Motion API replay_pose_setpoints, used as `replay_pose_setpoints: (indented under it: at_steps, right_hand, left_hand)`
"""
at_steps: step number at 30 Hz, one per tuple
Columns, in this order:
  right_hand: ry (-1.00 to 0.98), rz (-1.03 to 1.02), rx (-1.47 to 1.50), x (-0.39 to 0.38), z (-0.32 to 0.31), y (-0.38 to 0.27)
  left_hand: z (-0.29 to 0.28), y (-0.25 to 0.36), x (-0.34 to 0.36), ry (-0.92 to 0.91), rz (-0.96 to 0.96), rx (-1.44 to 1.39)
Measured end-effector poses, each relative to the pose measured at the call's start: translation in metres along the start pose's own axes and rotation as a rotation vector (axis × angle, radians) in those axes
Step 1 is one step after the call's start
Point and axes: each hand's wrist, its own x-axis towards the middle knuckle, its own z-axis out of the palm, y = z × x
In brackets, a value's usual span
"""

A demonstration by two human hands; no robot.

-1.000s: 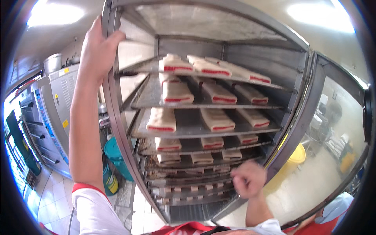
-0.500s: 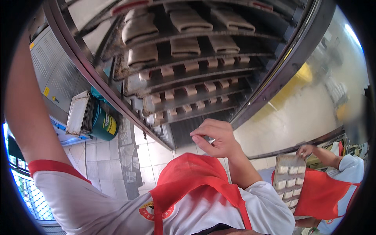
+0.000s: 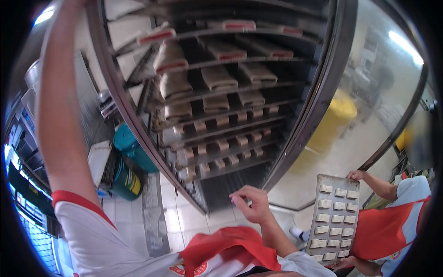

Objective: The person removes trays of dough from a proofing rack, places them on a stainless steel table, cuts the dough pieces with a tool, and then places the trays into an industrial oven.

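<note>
My left arm reaches up along the left side of a tall metal rack cabinet (image 3: 136, 111); its hand (image 3: 77, 7) is blurred at the top edge, fingers hidden. The cabinet holds several levels of trays (image 3: 281, 121) bearing folded pale dough pieces (image 3: 214, 77), some with red filling, and smaller pieces lower down. My right hand (image 3: 241, 197) is low before the cabinet's bottom, fingers curled with nothing visible in them. At the lower right, a co-worker (image 3: 383, 226) in a red apron grips a metal tray (image 3: 314, 214) of several small dough pieces with both hands.
The cabinet's glazed door (image 3: 348, 161) swings out to the right, beside the co-worker. Left of the cabinet are green bins (image 3: 143, 152), a stack of flat trays (image 3: 99, 161) and grey appliances (image 3: 85, 87). Tiled floor (image 3: 214, 217) shows below.
The view has tilted down from the upper shelves. My right hand has moved lower relative to the rack. The co-worker's tray of dough pieces has come further into view at the right.
</note>
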Motion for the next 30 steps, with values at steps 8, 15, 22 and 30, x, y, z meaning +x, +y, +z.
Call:
replay_pose_setpoints:
  at_steps: [8, 15, 22, 30]
  right_hand:
    - [0.078, -0.154, -0.136, 0.024, 0.0, -0.066]
    - [0.174, -0.125, 0.404, 0.204, -0.014, -0.216]
    - [0.379, 0.071, 0.868, 0.395, -0.039, -0.285]
    - [0.512, -0.028, 0.866, 0.359, -0.031, -0.315]
  left_hand:
    - [0.007, -0.051, 0.036, -0.065, -0.119, 0.089]
    - [-0.007, -0.029, 0.032, -0.053, -0.103, 0.076]
    - [-0.01, -0.002, 0.037, -0.105, -0.136, -0.11]
    - [-0.018, -0.011, 0.039, -0.137, -0.157, -0.133]
